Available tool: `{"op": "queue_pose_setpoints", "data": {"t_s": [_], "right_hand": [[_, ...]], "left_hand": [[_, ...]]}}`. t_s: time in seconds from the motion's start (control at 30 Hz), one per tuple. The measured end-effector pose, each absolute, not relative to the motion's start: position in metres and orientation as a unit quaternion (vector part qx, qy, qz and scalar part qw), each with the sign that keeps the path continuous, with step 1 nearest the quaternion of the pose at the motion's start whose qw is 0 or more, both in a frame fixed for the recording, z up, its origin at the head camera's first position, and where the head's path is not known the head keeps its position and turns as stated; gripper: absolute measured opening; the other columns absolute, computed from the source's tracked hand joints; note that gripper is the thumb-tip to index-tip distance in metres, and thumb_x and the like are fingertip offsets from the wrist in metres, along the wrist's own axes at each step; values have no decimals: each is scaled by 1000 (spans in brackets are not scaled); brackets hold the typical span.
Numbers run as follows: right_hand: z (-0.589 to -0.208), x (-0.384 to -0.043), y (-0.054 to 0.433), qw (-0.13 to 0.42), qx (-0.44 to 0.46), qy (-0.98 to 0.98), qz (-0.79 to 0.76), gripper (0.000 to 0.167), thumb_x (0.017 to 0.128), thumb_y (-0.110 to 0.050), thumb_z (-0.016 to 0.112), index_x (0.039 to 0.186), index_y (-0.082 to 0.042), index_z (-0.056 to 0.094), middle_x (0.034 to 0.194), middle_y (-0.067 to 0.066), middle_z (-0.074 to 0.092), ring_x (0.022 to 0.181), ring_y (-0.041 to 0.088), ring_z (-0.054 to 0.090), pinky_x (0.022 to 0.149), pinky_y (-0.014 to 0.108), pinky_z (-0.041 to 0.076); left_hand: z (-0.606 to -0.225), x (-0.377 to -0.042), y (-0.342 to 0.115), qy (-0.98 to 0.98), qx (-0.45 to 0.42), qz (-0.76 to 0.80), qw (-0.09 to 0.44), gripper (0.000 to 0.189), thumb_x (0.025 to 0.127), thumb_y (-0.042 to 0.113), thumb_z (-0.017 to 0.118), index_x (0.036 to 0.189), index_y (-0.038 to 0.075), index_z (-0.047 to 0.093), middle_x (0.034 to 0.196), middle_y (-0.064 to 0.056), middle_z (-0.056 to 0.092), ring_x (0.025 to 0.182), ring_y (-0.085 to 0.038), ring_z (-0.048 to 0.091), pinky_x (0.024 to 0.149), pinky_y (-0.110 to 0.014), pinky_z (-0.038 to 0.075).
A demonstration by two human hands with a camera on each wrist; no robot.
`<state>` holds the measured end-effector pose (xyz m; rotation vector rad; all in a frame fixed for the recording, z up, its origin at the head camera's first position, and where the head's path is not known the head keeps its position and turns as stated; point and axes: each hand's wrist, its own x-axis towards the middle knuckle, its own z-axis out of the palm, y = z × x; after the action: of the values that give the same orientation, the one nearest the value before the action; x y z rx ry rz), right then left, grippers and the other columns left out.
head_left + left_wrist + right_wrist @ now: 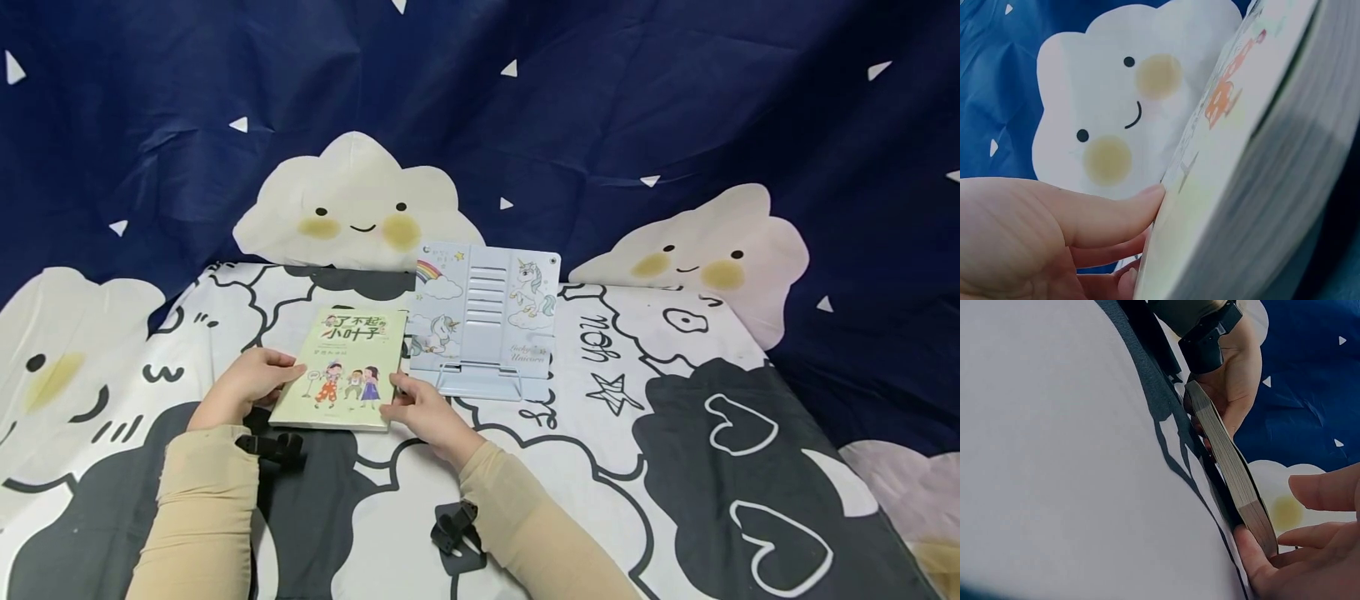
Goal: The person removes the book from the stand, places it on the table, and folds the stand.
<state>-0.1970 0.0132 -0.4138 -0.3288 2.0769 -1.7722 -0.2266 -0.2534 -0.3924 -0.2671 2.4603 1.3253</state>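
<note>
1. Light-green paperback book (347, 369): at the left of the printed tablecloth (555, 492), 3 cartoon figures on its cover; whether it touches the cloth I cannot tell.
2. Left hand (251, 379): thumb and fingers clamped on the book's left edge, thumb on the cover side.
3. Right hand (435, 417): fingers bent round the book's lower right corner, 1 digit standing apart in the right wrist view.
4. Unicorn-printed book stand (486, 317): upright, just right of the book.
5. Cloud-patterned blue backdrop (480, 108): behind.
</note>
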Motion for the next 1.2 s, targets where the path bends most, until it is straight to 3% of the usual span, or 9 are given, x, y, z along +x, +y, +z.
{"op": "queue_pose_setpoints", "data": {"t_s": [0.17, 0.5, 0.77, 0.87, 1.03, 1.2], "right_hand": [[-415, -197, 13, 198, -116, 741, -631, 63, 90, -3, 65, 147, 7, 39, 93, 3, 50, 88, 13, 44, 74, 21, 37], [-415, -197, 11, 199, -124, 742, -627, 65, 92, -5, 65, 149, 6, 36, 117, 16, 57, 97, 13, 46, 83, 20, 39], [-414, -196, 11, 195, -125, 748, -622, 63, 94, -7, 64, 149, 6, 37, 143, 21, 51, 109, 17, 50, 97, 29, 42], [-413, -196, 11, 190, -124, 752, -619, 63, 93, -8, 65, 149, 5, 38, 145, 19, 50, 107, 16, 50, 92, 26, 43], [-408, -197, 15, 168, -106, 766, -611, 62, 91, -11, 67, 148, 1, 43, 141, 17, 54, 101, 15, 52, 81, 21, 44], [-398, -199, 19, 139, -104, 772, -611, 57, 92, -15, 67, 145, -6, 50, 125, 18, 61, 106, 18, 55, 83, 26, 46]], "left_hand": [[-393, -227, -254, 864, -99, 465, 165, 50, 101, 25, 57, 132, -13, 50, 87, -2, 67, 69, -10, 59, 61, -27, 53], [-390, -224, -255, 867, -117, 462, 149, 49, 99, 22, 61, 131, -13, 54, 74, 5, 64, 61, -8, 56, 54, -24, 48], [-391, -224, -257, 867, -121, 463, 137, 49, 96, 19, 65, 131, -13, 54, 71, 5, 66, 61, -7, 60, 55, -23, 51], [-391, -224, -258, 877, -121, 449, 123, 51, 96, 24, 63, 131, -12, 55, 83, -2, 67, 70, -11, 59, 58, -25, 51], [-388, -224, -252, 896, -122, 420, 78, 55, 98, 34, 58, 133, -9, 56, 121, -26, 59, 97, -30, 57, 72, -31, 49], [-380, -225, -245, 893, -125, 432, 33, 57, 100, 38, 55, 135, -7, 55, 135, -29, 55, 117, -39, 53, 92, -44, 46]]}}
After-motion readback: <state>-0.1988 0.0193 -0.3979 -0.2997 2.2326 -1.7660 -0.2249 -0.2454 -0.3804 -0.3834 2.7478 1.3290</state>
